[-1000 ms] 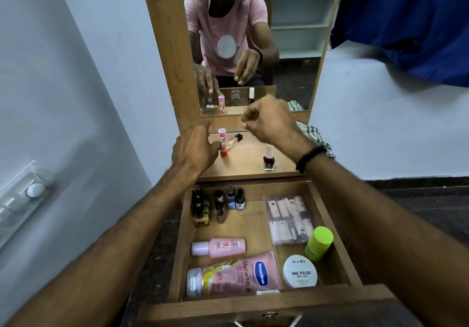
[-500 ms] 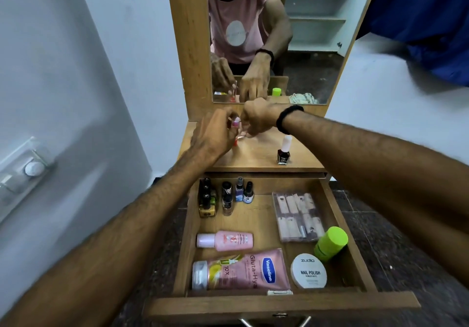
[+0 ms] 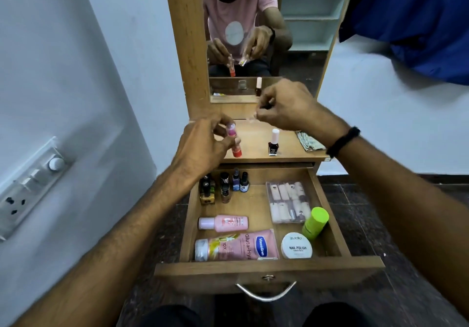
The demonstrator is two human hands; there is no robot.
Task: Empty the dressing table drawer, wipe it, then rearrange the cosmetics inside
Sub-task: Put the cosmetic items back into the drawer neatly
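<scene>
From over the person's shoulder, the open wooden drawer [image 3: 269,267] sticks out toward their knees, pulled from under the wooden dressing table top [image 3: 256,141]. The left hand [image 3: 203,146] is up over the table top, fingers closed around a slim clear lip-balm tube with a pink tip and an orange-red base [image 3: 234,142], held upright. The right hand [image 3: 286,110] hovers a little higher, just apart from it, thumb and forefinger pinched on something small and clear; it is too blurred to say what. A black band sits on that wrist.

On the table top stands a dark nail-polish bottle with a pale pink cap [image 3: 273,143], and near the right edge lies a crumpled checked cloth [image 3: 308,141].

Inside the drawer, a cluster of small dark nail-polish bottles [image 3: 224,186] stands in the far left corner. A clear flat box of false nails [image 3: 288,202] lies far right, with a lime-green cylindrical bottle [image 3: 315,222] leaning beside it. Nearer, a small pink bottle [image 3: 223,223] lies on its side, then a pink Vaseline tube [image 3: 236,248] along the front, beside a round white nail-polish-remover tub [image 3: 296,246].
</scene>
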